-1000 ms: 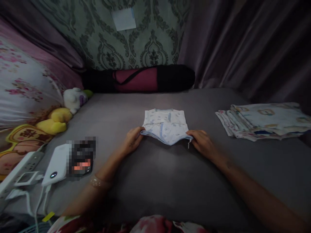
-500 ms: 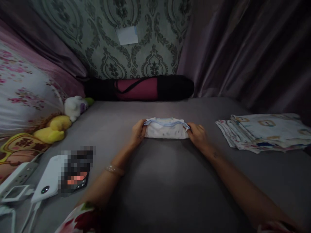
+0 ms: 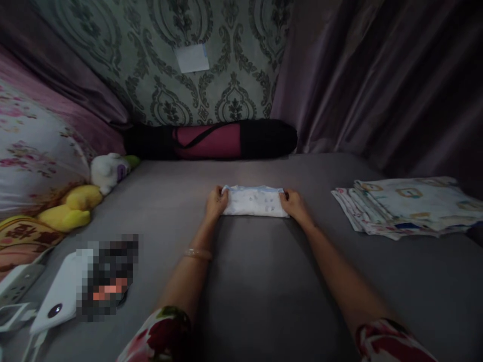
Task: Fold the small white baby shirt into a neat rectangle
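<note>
Centre of view, on the grey sheet (image 3: 260,281), lies the folded white garment (image 3: 253,202), a baby's shirt perhaps in this dim light. The left hand (image 3: 217,202) has its grip clamped on the nine o'clock end, the right hand (image 3: 293,203) on the three! Printed cloths (image 3: 409,203) stacked out at three, long bag (image 3: 211,141) up at eleven, yellow plush toy (image 3: 83,198) at nine.

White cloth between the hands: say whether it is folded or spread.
Folded: the white cloth forms a compact, narrow strip, with the left hand and right hand gripping its ends.
</note>
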`<state>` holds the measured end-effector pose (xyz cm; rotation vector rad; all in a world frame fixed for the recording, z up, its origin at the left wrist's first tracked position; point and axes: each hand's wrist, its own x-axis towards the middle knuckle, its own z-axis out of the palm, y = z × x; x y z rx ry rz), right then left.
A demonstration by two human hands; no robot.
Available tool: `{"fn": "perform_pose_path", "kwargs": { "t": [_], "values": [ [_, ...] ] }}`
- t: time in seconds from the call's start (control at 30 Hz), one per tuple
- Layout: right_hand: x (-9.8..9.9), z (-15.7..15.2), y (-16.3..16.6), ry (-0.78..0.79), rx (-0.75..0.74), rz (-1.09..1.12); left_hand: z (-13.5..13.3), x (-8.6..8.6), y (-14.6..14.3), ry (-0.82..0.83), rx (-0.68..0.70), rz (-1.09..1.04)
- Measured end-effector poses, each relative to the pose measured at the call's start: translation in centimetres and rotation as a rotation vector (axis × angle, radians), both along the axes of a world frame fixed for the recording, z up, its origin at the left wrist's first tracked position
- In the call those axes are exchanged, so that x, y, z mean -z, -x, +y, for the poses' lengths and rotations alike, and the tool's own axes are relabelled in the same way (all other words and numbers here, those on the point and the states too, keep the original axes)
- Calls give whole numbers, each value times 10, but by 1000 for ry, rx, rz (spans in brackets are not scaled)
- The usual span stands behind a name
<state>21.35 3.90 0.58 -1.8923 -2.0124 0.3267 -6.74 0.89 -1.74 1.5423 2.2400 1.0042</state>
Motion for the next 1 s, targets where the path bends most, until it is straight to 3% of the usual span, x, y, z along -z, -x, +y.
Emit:
{"fn": "perform_pose_path", "kwargs": {
  "t": [0.33,0.67,0.83,1.0],
  "values": [
    [-5,-2,9,7,169,42,-6,0,-2,-29,-32,41],
    [5,10,-2,-69,83,89,-4,-5,4,18,-84,37],
    [5,12,-4,-119,79,177,-7,-7,5,12,-31,48],
    [5,9,-2,-87,86,125,-7,-6,3,43,-12,74]
  ]
}}
